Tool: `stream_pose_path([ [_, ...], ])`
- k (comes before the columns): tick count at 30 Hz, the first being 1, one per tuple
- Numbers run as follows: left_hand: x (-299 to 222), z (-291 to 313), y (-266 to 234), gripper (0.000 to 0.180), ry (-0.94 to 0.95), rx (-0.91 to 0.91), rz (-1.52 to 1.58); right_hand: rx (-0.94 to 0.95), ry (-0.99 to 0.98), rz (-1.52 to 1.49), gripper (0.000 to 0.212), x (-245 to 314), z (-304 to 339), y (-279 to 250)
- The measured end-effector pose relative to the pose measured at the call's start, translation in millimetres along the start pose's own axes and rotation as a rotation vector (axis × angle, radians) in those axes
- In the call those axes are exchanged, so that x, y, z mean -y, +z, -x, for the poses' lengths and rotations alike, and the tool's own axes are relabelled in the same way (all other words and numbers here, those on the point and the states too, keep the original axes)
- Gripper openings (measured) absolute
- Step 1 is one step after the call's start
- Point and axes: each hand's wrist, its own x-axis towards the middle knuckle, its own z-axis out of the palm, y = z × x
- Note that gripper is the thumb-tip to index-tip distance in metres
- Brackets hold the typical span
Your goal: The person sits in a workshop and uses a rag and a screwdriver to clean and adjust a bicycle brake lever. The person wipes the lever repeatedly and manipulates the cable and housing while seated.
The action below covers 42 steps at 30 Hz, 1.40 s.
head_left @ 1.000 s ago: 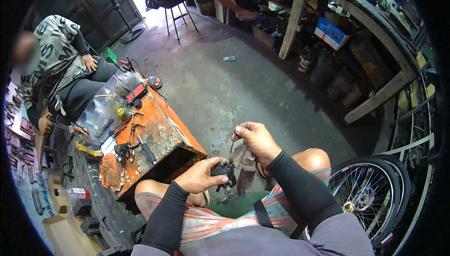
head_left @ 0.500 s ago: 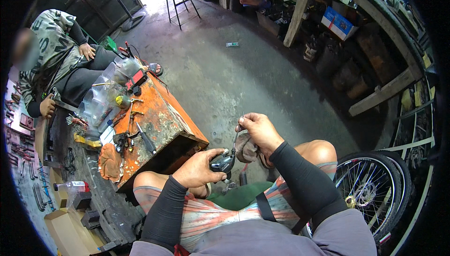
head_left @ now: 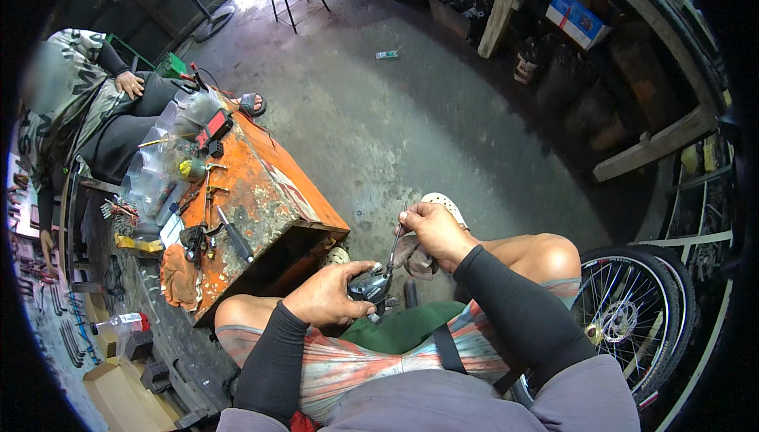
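Head camera view, looking down at a seated person's two bare hands: compared with a second ago, the black bicycle component has been turned to show more of its smooth, glossy side, while the thin dark rod still meets its right end, which suggests the work remains at that joint. The component lies between the hands, gripped by the left hand, whose thumb and fingers are parted just enough to span its body. Just beyond and to the right, the right hand pinches the rod's upper part between closed fingertips, the rod slanting down toward the component. A grey cloth hangs directly below the right hand; whether any fingers hold it, I cannot tell. Left of the left hand, and apart from it, stands a worn orange worktop carrying a black-handled tool. Bicycle wheels lean well to the right of both hands.
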Motion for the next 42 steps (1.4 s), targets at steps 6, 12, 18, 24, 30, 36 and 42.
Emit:
stream_pose_path([
  [6, 5.9, -5.6, -2.9, 0.077, 0.046, 0.026, -0.085, 0.002, 0.079, 0.080, 0.022, -22.2, -16.1, 0.0],
  [12, 9.5, -9.3, -5.5, 0.077, 0.028, 0.043, -0.032, -0.024, 0.093, -0.005, 0.025, -26.6, -20.6, 4.9],
  [18, 16.2, -10.6, -5.0, 0.076, -0.004, 0.070, 0.045, -0.031, 0.094, 0.012, 0.027, -22.3, -17.8, 8.8],
  [24, 10.5, -11.6, -5.3, 0.073, 0.012, 0.058, 0.029, -0.018, 0.097, -0.038, 0.022, -23.1, -20.9, 5.5],
  [30, 11.9, -12.2, -5.8, 0.075, 0.001, 0.066, 0.057, -0.027, 0.116, -0.029, 0.021, -20.9, -19.1, 4.9],
  [36, 4.7, -11.8, -6.8, 0.078, -0.013, 0.064, 0.021, -0.019, 0.120, 0.003, 0.024, -20.3, -17.2, 2.3],
  [42, 1.6, -10.2, -7.8, 0.080, -0.011, 0.053, 0.039, -0.014, 0.105, -0.001, 0.026, -16.5, -15.3, 3.9],
])
